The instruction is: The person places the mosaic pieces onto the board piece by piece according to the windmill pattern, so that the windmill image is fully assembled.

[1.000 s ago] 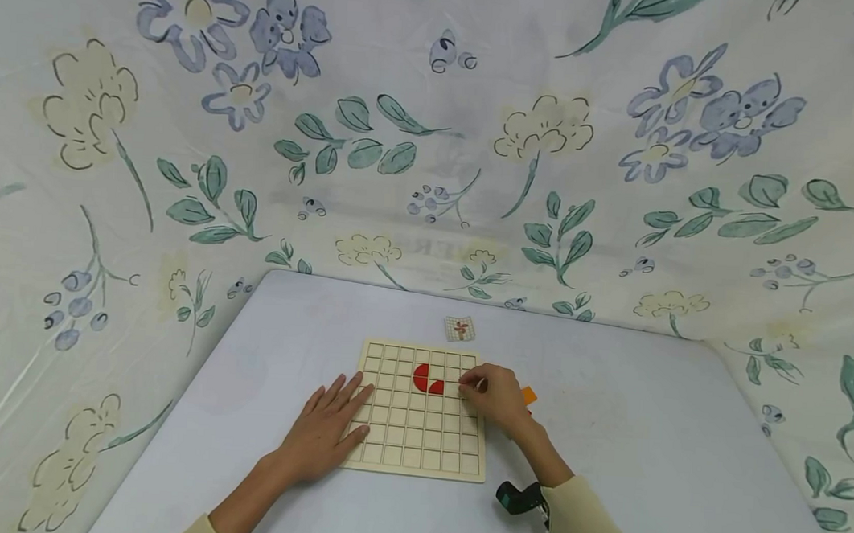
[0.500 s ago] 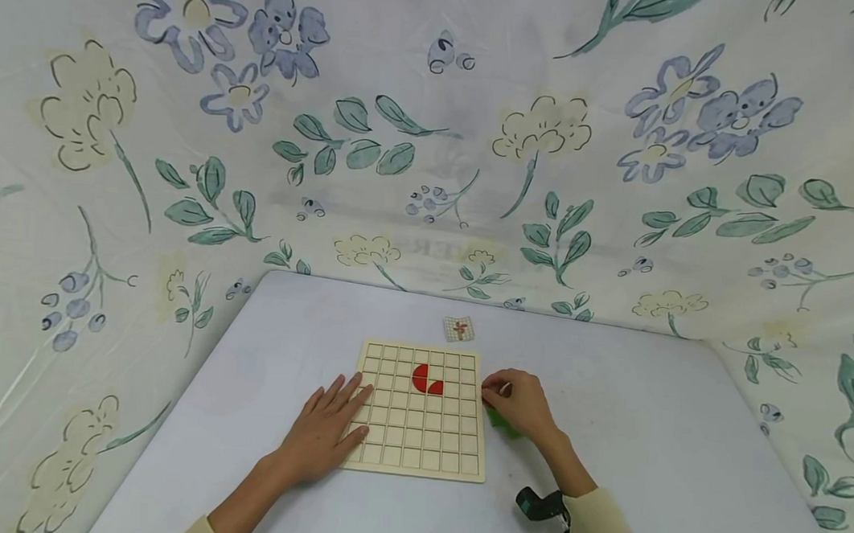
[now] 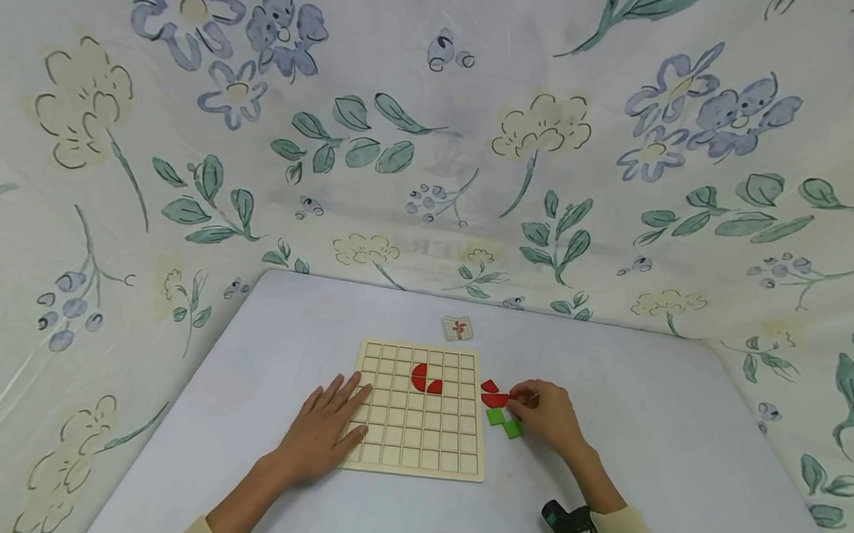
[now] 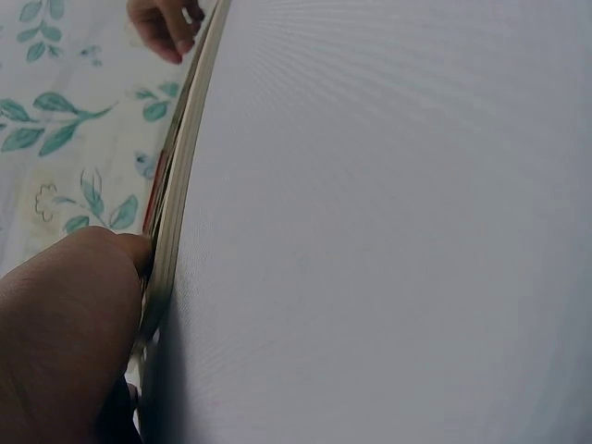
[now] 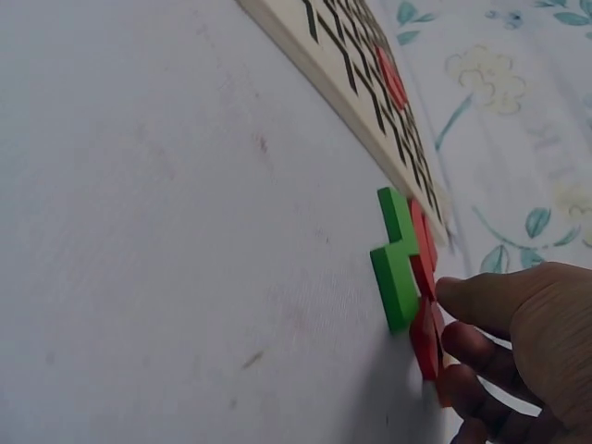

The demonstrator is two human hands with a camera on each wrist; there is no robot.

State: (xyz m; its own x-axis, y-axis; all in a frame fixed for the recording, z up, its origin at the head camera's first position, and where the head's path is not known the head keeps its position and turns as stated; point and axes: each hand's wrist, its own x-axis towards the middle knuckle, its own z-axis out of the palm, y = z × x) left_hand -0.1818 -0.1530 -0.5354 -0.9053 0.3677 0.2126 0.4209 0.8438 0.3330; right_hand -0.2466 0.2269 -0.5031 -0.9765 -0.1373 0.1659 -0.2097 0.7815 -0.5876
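My left hand (image 3: pixel 322 438) lies with fingers spread on the left edge of a wooden grid board (image 3: pixel 388 450); in the left wrist view its thumb side (image 4: pixel 79 314) is against the board's edge. On the board sit a red half-round shape (image 3: pixel 419 377) and a red quarter-round piece (image 3: pixel 435 387). To the board's right, my right hand (image 3: pixel 546 414) reaches down with loosely bent fingers at a red piece (image 5: pixel 425 342). In the right wrist view, thumb and index finger are slightly apart there. The fingers partly hide the pieces.
Beside the board lie more red pieces (image 3: pixel 494 400) and two green squares (image 3: pixel 512 429). An orange bit (image 5: pixel 446 400) peeks out under the right fingers. Behind the board lies a small pattern card (image 3: pixel 457 328). Flowered cloth (image 3: pixel 432 178) hangs around the white table (image 3: pixel 651 423).
My right hand has moved right, from over the board's right side to the loose pieces, uncovering red and green ones. The left hand stays in place.
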